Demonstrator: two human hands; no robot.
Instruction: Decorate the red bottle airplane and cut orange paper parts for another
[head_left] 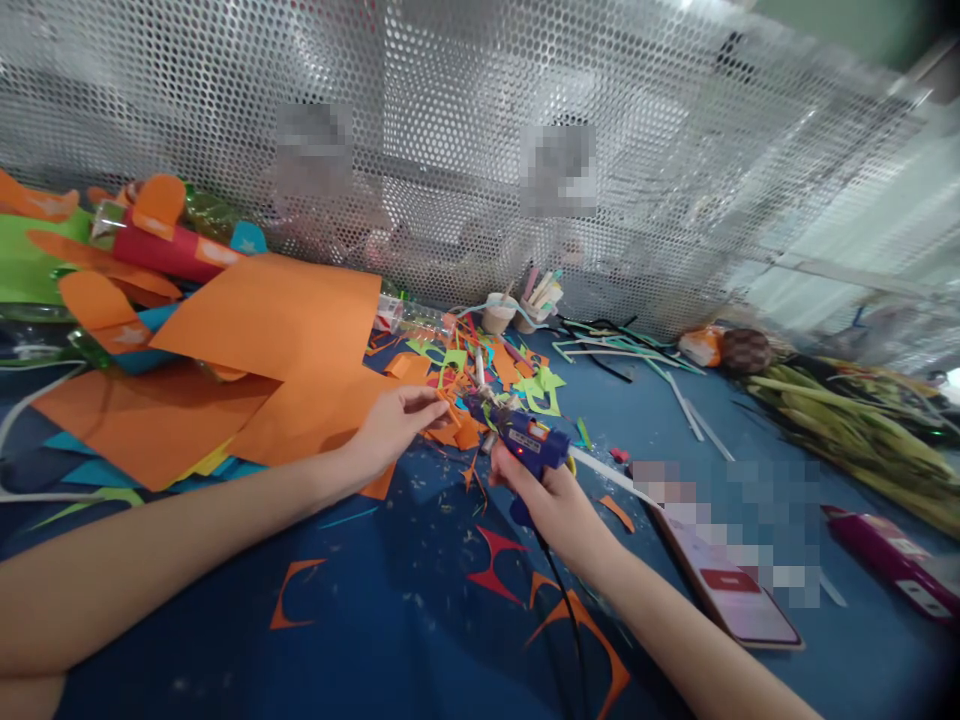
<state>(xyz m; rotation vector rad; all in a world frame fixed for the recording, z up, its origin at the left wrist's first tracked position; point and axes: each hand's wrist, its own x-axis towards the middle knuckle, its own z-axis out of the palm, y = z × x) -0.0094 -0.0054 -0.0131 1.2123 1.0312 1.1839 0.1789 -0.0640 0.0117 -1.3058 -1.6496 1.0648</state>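
Observation:
My right hand (551, 495) is wrapped around the handle of a blue hot glue gun (534, 442). The gun's nozzle end points left, toward my left hand, and its black cord (564, 590) runs down toward me. With fingertips pinched together, my left hand (397, 425) holds a small orange paper piece (450, 408) close to the nozzle. Just beyond both hands lies a heap of cut paper scraps (510, 365) in orange, green and red. The exact shape of the held piece is partly hidden by my fingers.
Large orange sheets (300, 310) and a red-wrapped bottle (176, 248) lie to the left. Cups of sticks (534, 312) stand near the perforated metal screen (450, 130). A phone (739, 590), a purple package (892, 560) and green husk-like material (862, 430) are at right.

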